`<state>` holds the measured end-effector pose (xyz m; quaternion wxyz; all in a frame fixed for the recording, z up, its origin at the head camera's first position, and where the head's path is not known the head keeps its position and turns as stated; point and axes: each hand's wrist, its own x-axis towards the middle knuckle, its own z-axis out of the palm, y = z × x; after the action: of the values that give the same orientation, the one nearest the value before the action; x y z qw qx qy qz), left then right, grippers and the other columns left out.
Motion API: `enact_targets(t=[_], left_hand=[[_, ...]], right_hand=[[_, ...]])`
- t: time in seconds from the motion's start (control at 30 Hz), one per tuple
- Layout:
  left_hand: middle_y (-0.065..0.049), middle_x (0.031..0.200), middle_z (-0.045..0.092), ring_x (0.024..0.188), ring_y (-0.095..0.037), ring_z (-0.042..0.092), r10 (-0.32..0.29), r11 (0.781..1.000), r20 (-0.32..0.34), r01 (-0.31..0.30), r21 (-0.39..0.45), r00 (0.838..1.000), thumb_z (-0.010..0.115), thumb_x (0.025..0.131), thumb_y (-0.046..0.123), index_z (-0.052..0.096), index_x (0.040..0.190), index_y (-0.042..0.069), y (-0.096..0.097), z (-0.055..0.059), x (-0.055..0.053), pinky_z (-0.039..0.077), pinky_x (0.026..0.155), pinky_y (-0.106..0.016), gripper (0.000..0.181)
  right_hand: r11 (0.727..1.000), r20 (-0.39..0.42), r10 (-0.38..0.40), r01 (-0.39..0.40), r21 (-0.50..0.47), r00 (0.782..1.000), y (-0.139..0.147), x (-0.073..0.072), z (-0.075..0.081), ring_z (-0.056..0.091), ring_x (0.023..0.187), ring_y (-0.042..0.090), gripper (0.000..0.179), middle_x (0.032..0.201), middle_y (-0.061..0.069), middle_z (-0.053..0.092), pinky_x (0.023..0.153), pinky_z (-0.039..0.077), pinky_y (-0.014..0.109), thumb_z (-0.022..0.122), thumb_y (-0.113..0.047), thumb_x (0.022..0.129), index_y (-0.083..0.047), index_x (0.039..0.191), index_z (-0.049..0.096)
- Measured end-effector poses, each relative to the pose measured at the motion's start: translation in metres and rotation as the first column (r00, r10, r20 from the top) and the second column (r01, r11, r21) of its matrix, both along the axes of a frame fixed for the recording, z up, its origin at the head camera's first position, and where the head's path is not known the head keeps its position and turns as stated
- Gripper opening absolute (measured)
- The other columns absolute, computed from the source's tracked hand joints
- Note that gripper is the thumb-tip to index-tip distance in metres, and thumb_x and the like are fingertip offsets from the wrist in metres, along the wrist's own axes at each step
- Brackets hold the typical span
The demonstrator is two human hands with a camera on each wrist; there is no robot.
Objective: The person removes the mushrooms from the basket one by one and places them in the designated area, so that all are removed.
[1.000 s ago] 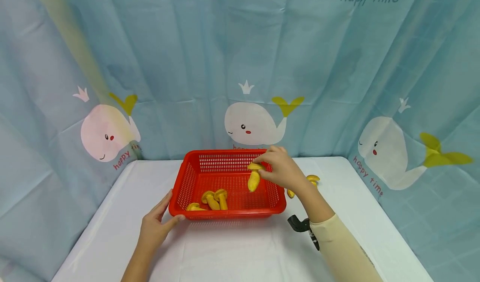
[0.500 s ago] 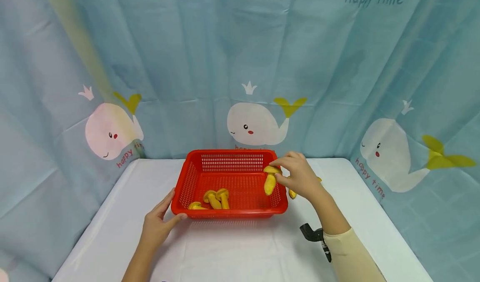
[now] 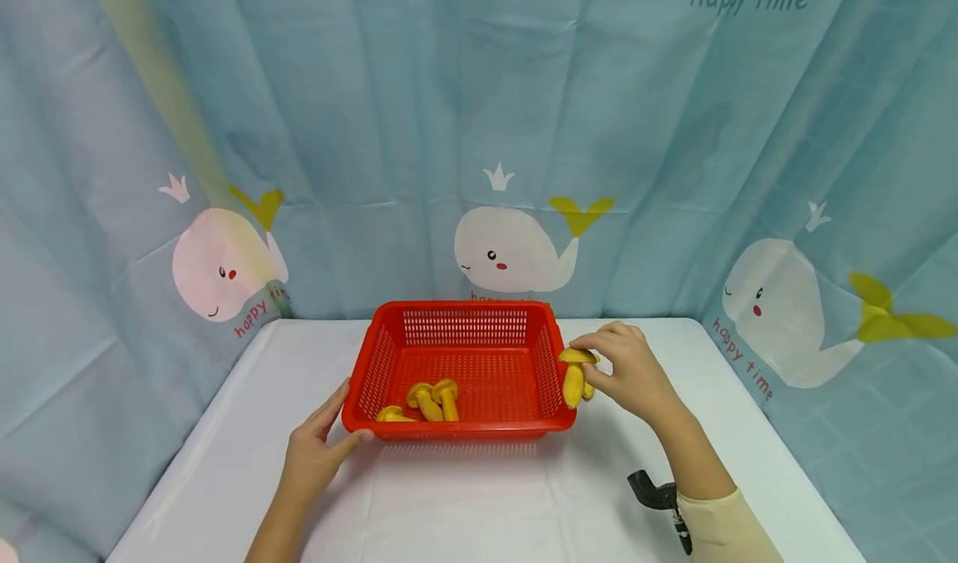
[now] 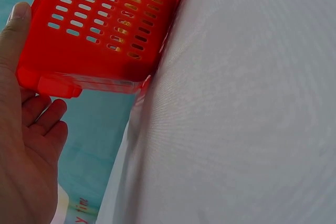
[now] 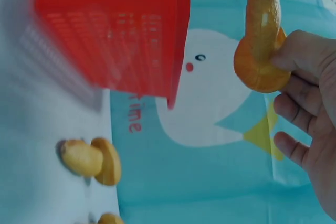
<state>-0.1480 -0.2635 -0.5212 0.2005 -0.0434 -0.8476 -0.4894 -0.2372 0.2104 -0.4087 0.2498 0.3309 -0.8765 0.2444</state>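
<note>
My right hand [image 3: 632, 372] pinches a yellow toy mushroom [image 3: 573, 384] by its cap, thumb and fingers together, stem hanging down. It is just off the right side of the red plastic basket [image 3: 464, 427]. With its thumb at the front rim and fingers by the left side, my left hand [image 3: 310, 459] holds the basket's near left corner; the left wrist view shows those fingers [image 4: 50, 116] curled below the rim. Inside the basket, two mushrooms lie side by side, and another mushroom [image 3: 392, 414] is partly hidden by the front wall.
In the right wrist view, a mushroom [image 5: 86, 159] lies on the white cloth right of the basket, and part of another mushroom [image 5: 110, 219] shows at the frame's lower edge. A blue whale-print curtain [image 3: 374, 130] surrounds the white table [image 3: 464, 505].
My right hand has carried the mushroom from above the basket's inside, rightward past its right rim, and slightly lower. The left hand stays at the corner.
</note>
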Motion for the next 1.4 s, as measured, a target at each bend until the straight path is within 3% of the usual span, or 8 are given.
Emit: enact_targets(t=[0.17, 0.23, 0.4, 0.47, 0.57, 1.03, 1.27, 1.4], left_hand=[[-0.003, 0.157, 0.048, 0.139, 0.015, 0.037, 0.005, 1.000, -0.004, -0.005, -0.004, 1.000, 0.089, 0.078, 0.013, 0.045, 0.155, 0.026, 0.000, 0.001, -0.002, 0.032, 0.102, -0.001, 0.090], [-0.007, 0.157, 0.049, 0.138, 0.015, 0.037, 0.008, 1.000, -0.001, -0.008, -0.005, 1.000, 0.089, 0.078, 0.012, 0.045, 0.155, 0.021, 0.004, 0.009, 0.002, 0.032, 0.101, -0.001, 0.088], [-0.005, 0.157, 0.048, 0.137, 0.017, 0.036, 0.019, 1.000, 0.020, -0.018, -0.019, 1.000, 0.088, 0.079, 0.014, 0.045, 0.155, 0.024, 0.003, 0.007, 0.001, 0.032, 0.101, -0.001, 0.088], [-0.001, 0.158, 0.047, 0.138, 0.017, 0.035, 0.022, 1.000, 0.028, -0.022, -0.020, 0.999, 0.088, 0.079, 0.016, 0.044, 0.155, 0.029, 0.000, -0.001, -0.002, 0.032, 0.101, -0.001, 0.089], [0.002, 0.158, 0.047, 0.138, 0.017, 0.035, 0.021, 1.000, 0.031, -0.021, -0.015, 0.999, 0.089, 0.079, 0.018, 0.044, 0.155, 0.032, 0.001, 0.001, -0.001, 0.032, 0.100, -0.001, 0.089], [-0.003, 0.157, 0.048, 0.140, 0.012, 0.038, -0.010, 1.000, 0.006, 0.010, 0.004, 1.000, 0.089, 0.079, 0.019, 0.046, 0.156, 0.019, 0.002, -0.009, -0.003, 0.033, 0.103, -0.003, 0.088], [0.006, 0.157, 0.048, 0.138, 0.015, 0.038, 0.019, 1.000, 0.045, -0.018, -0.003, 0.999, 0.089, 0.080, 0.023, 0.044, 0.156, 0.027, 0.000, -0.007, 0.000, 0.034, 0.101, -0.002, 0.088], [0.002, 0.157, 0.049, 0.139, 0.012, 0.039, 0.009, 1.000, 0.008, -0.009, -0.012, 1.000, 0.089, 0.079, 0.017, 0.046, 0.156, 0.024, -0.003, -0.004, -0.002, 0.034, 0.102, -0.002, 0.089]], right_hand=[[0.999, -0.011, -0.014, 0.014, -0.031, 1.000, 0.017, 0.003, -0.005, 0.055, 0.094, 0.012, 0.030, 0.098, -0.010, 0.075, 0.087, 0.039, 0.039, 0.080, -0.003, 0.081, -0.017, 0.108, 0.078], [0.999, -0.008, -0.020, 0.020, -0.043, 1.000, 0.023, 0.005, -0.007, 0.055, 0.094, 0.013, 0.030, 0.098, -0.009, 0.075, 0.086, 0.038, 0.039, 0.079, -0.001, 0.080, -0.015, 0.107, 0.078], [0.998, 0.005, -0.032, 0.032, -0.053, 0.999, 0.040, 0.007, -0.013, 0.055, 0.097, 0.014, 0.033, 0.101, -0.007, 0.075, 0.089, 0.038, 0.040, 0.078, 0.001, 0.080, -0.014, 0.110, 0.078], [0.998, 0.006, -0.031, 0.031, -0.050, 1.000, 0.046, 0.007, -0.015, 0.055, 0.098, 0.013, 0.034, 0.103, -0.006, 0.075, 0.090, 0.037, 0.040, 0.078, 0.001, 0.080, -0.014, 0.111, 0.077], [0.998, -0.001, -0.035, 0.035, -0.044, 0.999, 0.054, 0.007, -0.017, 0.054, 0.098, 0.012, 0.035, 0.103, -0.007, 0.075, 0.089, 0.037, 0.039, 0.078, 0.001, 0.080, -0.014, 0.112, 0.077], [0.993, 0.032, -0.114, 0.115, -0.021, 0.993, 0.088, 0.004, -0.029, 0.054, 0.102, 0.015, 0.037, 0.104, -0.004, 0.075, 0.089, 0.037, 0.042, 0.080, 0.001, 0.081, -0.012, 0.115, 0.077], [0.986, 0.038, -0.163, 0.164, -0.010, 0.986, 0.104, -0.004, -0.038, 0.054, 0.101, 0.017, 0.035, 0.103, -0.002, 0.074, 0.086, 0.036, 0.042, 0.080, 0.000, 0.082, -0.012, 0.116, 0.076], [0.982, 0.045, -0.187, 0.188, -0.020, 0.981, 0.111, -0.009, -0.042, 0.055, 0.102, 0.019, 0.036, 0.103, 0.001, 0.074, 0.085, 0.036, 0.043, 0.078, 0.001, 0.083, -0.012, 0.116, 0.076]])
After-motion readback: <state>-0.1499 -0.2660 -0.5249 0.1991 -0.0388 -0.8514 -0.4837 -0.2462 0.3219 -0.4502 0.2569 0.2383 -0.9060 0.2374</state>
